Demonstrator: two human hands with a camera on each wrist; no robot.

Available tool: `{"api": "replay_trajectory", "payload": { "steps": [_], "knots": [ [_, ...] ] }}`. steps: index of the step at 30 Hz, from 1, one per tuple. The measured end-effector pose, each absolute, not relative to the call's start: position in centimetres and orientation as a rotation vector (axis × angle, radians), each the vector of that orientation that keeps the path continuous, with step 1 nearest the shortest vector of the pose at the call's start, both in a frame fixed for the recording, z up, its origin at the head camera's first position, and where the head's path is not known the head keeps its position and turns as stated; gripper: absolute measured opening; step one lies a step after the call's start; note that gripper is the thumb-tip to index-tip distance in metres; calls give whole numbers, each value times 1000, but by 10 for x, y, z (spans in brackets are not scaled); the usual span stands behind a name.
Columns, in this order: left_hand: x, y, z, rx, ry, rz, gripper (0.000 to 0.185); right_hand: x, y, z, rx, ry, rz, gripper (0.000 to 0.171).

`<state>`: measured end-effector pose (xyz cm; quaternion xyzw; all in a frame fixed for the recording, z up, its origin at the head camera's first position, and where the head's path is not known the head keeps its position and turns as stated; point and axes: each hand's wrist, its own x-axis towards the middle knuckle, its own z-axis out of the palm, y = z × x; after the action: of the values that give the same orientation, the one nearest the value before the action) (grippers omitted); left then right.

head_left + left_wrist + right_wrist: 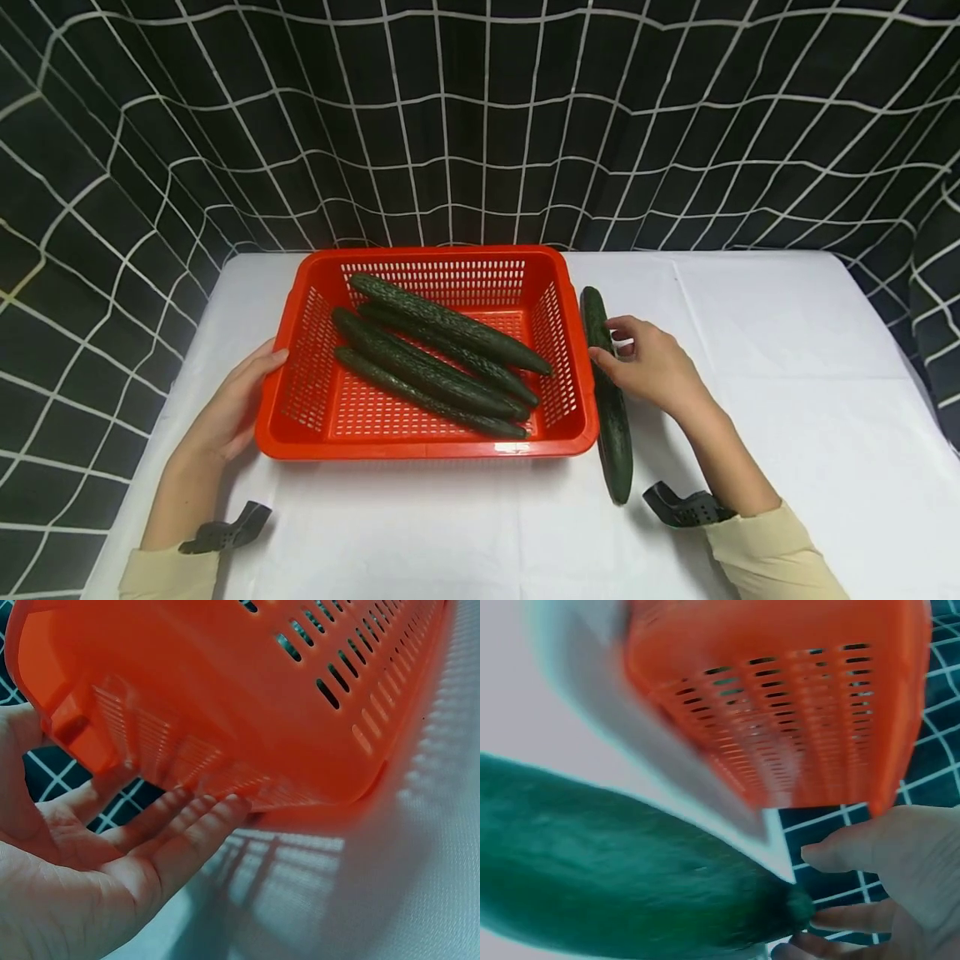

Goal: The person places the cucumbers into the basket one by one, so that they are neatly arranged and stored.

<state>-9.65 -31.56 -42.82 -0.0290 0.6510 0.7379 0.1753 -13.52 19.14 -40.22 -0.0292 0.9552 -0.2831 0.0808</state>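
Note:
A red plastic basket (pixel 420 451) with slotted walls holds several dark green cucumbers (pixel 450 321). At its left end, my left hand (pixel 238 402) grips the basket, thumb over the rim and fingers against the outer wall (pixel 217 735). One more cucumber (pixel 615 433) lies on the cloth just right of the basket. Over that cucumber's upper half is my right hand (pixel 652 365), thumb and fingers spread apart. In the right wrist view, the thumb stands clear of the cucumber (pixel 622 870), with fingers beside its far end; whether they touch it I cannot tell.
A white cloth (pixel 780 333) covers the table. Dark fabric with a white grid (pixel 480 125) hangs behind it and along both sides. Each wrist wears a black strap mount, one on the left arm (pixel 225 532) and one on the right (pixel 686 507).

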Motion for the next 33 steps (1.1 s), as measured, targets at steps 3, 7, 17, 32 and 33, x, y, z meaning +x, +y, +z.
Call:
{"api": "replay_trajectory", "payload": {
  "steps": [3,7,17,32,33],
  "knots": [
    [-96,-315,-428,-82,1841,2087,59,-135,191,-412,-62,2857,-800,66],
    [-98,-313,-427,-71,1817,2091,57,-135,193,-417,-30,2864,-742,68],
    [-100,-315,-429,-27,1788,2128,50,-143,192,-420,-25,2851,-668,69],
    [-99,-319,-428,-81,1846,2077,59,-148,197,-416,11,2756,-685,62],
    [-99,-319,-428,-82,1843,2077,58,-148,198,-416,12,2751,-695,61]
  ]
}}
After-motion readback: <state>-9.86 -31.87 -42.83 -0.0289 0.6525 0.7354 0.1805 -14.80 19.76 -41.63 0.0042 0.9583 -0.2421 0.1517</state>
